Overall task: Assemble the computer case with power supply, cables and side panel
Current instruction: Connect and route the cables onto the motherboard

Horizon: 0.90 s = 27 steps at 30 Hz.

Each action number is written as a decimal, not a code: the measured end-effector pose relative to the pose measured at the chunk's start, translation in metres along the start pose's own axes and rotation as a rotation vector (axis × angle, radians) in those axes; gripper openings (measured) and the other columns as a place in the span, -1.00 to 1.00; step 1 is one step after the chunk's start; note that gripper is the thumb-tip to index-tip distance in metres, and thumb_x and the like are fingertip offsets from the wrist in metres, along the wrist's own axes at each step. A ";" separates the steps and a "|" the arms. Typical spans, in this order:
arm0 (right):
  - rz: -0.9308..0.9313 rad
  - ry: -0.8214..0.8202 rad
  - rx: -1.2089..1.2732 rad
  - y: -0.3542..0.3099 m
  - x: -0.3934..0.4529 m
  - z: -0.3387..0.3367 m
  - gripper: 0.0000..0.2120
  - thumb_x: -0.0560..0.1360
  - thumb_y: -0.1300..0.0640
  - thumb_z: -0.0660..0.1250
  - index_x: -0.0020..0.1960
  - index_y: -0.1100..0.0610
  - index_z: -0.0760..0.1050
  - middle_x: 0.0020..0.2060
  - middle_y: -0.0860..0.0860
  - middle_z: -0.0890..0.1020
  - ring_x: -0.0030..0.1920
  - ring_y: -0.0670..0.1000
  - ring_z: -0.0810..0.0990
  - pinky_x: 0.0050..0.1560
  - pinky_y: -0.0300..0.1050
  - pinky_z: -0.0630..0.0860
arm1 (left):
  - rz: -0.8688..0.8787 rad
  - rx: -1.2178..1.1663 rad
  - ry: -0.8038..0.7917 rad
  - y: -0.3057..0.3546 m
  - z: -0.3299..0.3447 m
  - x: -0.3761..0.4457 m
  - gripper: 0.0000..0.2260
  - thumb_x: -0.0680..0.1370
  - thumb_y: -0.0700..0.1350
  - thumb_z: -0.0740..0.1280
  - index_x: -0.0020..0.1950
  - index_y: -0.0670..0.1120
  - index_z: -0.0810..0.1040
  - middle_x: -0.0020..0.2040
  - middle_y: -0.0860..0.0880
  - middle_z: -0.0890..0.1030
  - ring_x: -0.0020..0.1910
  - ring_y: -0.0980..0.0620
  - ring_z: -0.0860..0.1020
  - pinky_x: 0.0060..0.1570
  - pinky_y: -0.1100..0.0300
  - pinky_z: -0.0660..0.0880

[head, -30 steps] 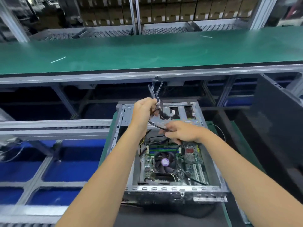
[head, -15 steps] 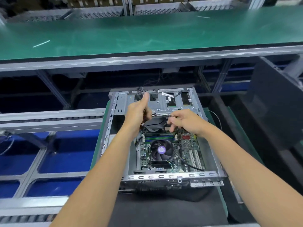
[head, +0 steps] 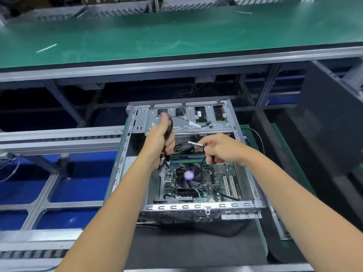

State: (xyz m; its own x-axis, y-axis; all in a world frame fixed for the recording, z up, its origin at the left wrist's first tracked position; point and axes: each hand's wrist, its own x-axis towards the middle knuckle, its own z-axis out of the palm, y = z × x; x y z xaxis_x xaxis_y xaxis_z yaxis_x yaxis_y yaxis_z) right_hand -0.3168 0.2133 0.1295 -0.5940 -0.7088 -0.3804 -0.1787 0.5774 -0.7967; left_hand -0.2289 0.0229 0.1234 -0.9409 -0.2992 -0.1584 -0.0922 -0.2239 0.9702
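An open grey computer case (head: pixel 196 208) lies flat in front of me, its motherboard (head: pixel 220 179) and black CPU fan (head: pixel 187 176) exposed. My left hand (head: pixel 160 142) grips a bundle of black cables (head: pixel 170 127) above the case's far left part, thumb pointing up. My right hand (head: pixel 220 149) pinches thin black cables near a white tag (head: pixel 193 143) over the memory slots. More black cables (head: pixel 216 190) trail from it across the board. A dark side panel (head: pixel 332 122) stands at the right.
A long green bench top (head: pixel 176 34) runs across the back above a metal frame. Roller rails and blue bins (head: pixel 59 177) lie to the left. The case rests on a black mat (head: pixel 192 246) near the front edge.
Both hands have come down from above the case's far edge to over the board. The cable bundle has dropped with them, and my right hand has moved right, drawing the thin cables apart.
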 end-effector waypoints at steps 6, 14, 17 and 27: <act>0.087 0.032 0.621 -0.011 0.013 0.015 -0.65 0.69 0.03 0.14 0.30 0.27 0.43 -0.29 0.08 0.63 -0.28 0.01 0.57 -0.11 -0.09 0.46 | -0.125 0.062 -0.199 0.000 0.003 -0.004 -0.66 0.60 -0.04 0.02 -0.36 -0.11 0.27 -0.48 -0.10 0.34 -0.52 -0.03 0.31 -0.39 0.09 0.29; 0.142 0.384 0.830 -0.005 0.020 0.026 -0.68 0.66 0.00 0.24 0.15 0.27 0.54 -0.51 0.06 0.60 -0.62 -0.10 0.29 -0.60 -0.29 0.21 | -0.283 0.459 -0.741 -0.003 0.009 -0.002 -0.80 0.29 -0.10 0.22 -0.43 -0.23 0.42 -0.51 -0.14 0.41 -0.57 -0.06 0.40 -0.50 0.26 0.35; 0.082 0.461 0.631 -0.002 0.015 0.021 -0.74 0.67 0.06 0.22 0.05 0.21 0.60 -0.48 0.03 0.51 -0.58 -0.11 0.25 -0.46 -0.23 0.22 | -0.335 0.821 -0.779 -0.005 0.024 0.000 -0.78 0.33 -0.12 0.24 -0.50 -0.17 0.42 -0.47 -0.18 0.46 -0.52 -0.09 0.47 -0.46 0.27 0.40; -0.096 0.503 0.498 0.007 0.012 0.023 -0.72 0.59 0.24 0.33 -0.05 -0.17 0.56 -0.10 -0.11 0.67 -0.23 -0.32 0.57 -0.18 -0.32 0.42 | -0.114 0.634 -0.600 0.019 0.012 0.014 -0.75 0.52 -0.05 0.37 -0.14 -0.25 0.64 -0.29 -0.02 0.68 -0.33 0.07 0.61 -0.29 0.26 0.50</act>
State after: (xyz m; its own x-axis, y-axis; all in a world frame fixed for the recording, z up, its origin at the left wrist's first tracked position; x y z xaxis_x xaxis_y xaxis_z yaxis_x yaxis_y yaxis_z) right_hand -0.3069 0.1996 0.1083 -0.9047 -0.4053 -0.1311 0.0600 0.1836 -0.9812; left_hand -0.2479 0.0253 0.1417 -0.9108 0.2718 -0.3107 -0.1918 0.3879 0.9015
